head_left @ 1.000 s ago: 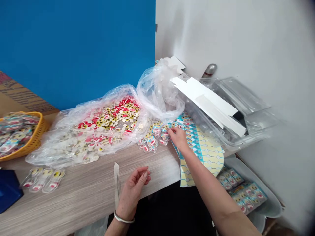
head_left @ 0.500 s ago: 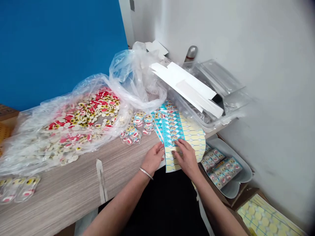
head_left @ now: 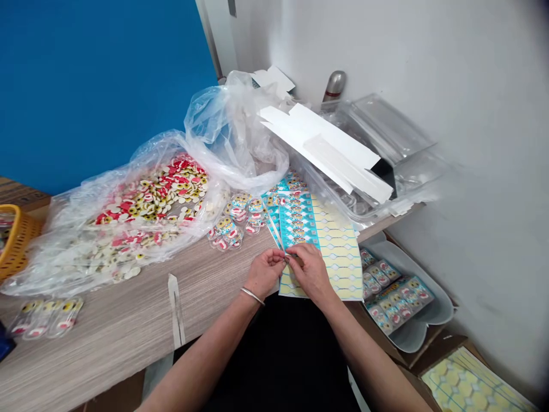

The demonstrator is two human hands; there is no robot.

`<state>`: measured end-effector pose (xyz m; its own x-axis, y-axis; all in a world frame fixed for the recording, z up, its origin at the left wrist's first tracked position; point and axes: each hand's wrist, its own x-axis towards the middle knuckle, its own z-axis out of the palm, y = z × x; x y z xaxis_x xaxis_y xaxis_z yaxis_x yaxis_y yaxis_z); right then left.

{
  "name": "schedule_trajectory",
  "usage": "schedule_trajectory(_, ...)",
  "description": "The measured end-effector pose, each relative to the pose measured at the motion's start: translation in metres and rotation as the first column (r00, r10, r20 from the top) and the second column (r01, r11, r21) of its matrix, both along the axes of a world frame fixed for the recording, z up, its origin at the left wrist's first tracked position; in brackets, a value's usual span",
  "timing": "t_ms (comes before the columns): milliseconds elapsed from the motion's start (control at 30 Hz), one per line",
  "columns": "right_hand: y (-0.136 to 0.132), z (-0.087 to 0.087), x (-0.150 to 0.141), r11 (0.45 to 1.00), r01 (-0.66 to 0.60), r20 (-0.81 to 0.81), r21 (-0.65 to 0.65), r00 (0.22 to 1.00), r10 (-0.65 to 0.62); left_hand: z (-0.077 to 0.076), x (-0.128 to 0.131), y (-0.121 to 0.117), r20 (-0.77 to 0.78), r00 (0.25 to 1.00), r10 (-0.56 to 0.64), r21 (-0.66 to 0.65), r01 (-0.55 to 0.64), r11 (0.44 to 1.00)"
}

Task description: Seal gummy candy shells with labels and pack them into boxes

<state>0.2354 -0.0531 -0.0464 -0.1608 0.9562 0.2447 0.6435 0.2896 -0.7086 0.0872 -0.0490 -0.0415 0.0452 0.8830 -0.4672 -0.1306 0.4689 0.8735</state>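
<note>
My left hand (head_left: 265, 273) and my right hand (head_left: 311, 273) meet at the near part of a sticker sheet. Thumbs and fingers of both are pinched together, nearly touching; whatever is between them is too small to make out. Blue printed stickers remain on the far part of the sheet (head_left: 299, 220), while yellow backing shows near my hands. Beneath and to its right lies a yellow backing sheet (head_left: 341, 252) with rows of blue-lined cut-outs. Left of the sheets sits a small pile of clear plastic packs (head_left: 227, 233) with red, white and yellow pieces inside.
A clear plastic bag (head_left: 81, 200) of loose red, white and yellow pieces spreads across the left table. White card (head_left: 321, 143) lies over a clear plastic bin (head_left: 369, 214). Filled packs (head_left: 403, 297) sit in a lined box below right. A yellow basket (head_left: 17, 246) stands far left.
My right hand has moved left off the sheet's middle, and its fingertips now meet my left hand's in a pinch. The view has shifted slightly, showing more of the basket.
</note>
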Motion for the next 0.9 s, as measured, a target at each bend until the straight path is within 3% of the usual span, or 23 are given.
schedule_trajectory(100, 0.004, 0.0, -0.001, 0.998, -0.043, -0.027, -0.034, 0.999, 0.042, 0.0, 0.0, 0.0, 0.004, 1.0, 0.012, 0.014, -0.012, 1.0)
schedule_trajectory(233, 0.005, 0.002, -0.002, 0.996, -0.02, -0.166, -0.084, 0.986, 0.006, 0.0, 0.0, -0.002, 0.011, 1.0, 0.006, 0.02, -0.006, 1.0)
schedule_trajectory(500, 0.016, 0.002, 0.003, 0.926, 0.046, -0.416, -0.374, 0.884, -0.212, -0.002, -0.004, -0.007, -0.03, 0.999, -0.043, 0.017, 0.044, 0.999)
schedule_trajectory(567, 0.018, 0.001, 0.006, 0.911, 0.054, -0.472, -0.409, 0.842, -0.262, -0.001, -0.006, -0.01, -0.076, 0.997, -0.033, 0.013, 0.035, 0.999)
schedule_trajectory(633, 0.02, 0.0, 0.008, 0.901, 0.063, -0.519, -0.43, 0.799, -0.304, 0.003, -0.006, -0.014, -0.197, 0.98, 0.024, 0.107, -0.003, 0.994)
schedule_trajectory(700, 0.02, 0.001, 0.008, 0.896, 0.05, -0.551, -0.441, 0.772, -0.315, 0.01, -0.004, -0.018, -0.413, 0.908, 0.072, 0.364, 0.092, 0.927)
schedule_trajectory(767, 0.02, 0.001, 0.008, 0.899, 0.028, -0.578, -0.437, 0.757, -0.304, 0.016, -0.001, -0.019, -0.626, 0.776, 0.074, 0.562, 0.385, 0.732)
schedule_trajectory(800, 0.02, 0.001, 0.009, 0.901, 0.022, -0.591, -0.433, 0.748, -0.302, 0.016, 0.001, -0.018, -0.706, 0.705, 0.061, 0.577, 0.524, 0.626)
schedule_trajectory(833, 0.021, 0.0, 0.009, 0.902, 0.019, -0.606, -0.432, 0.734, -0.305, 0.015, 0.002, -0.016, -0.763, 0.645, 0.036, 0.552, 0.622, 0.556)
schedule_trajectory(900, 0.021, 0.0, 0.011, 0.9, 0.036, -0.641, -0.434, 0.689, -0.336, 0.009, 0.005, -0.01, -0.849, 0.528, 0.022, 0.464, 0.723, 0.512)
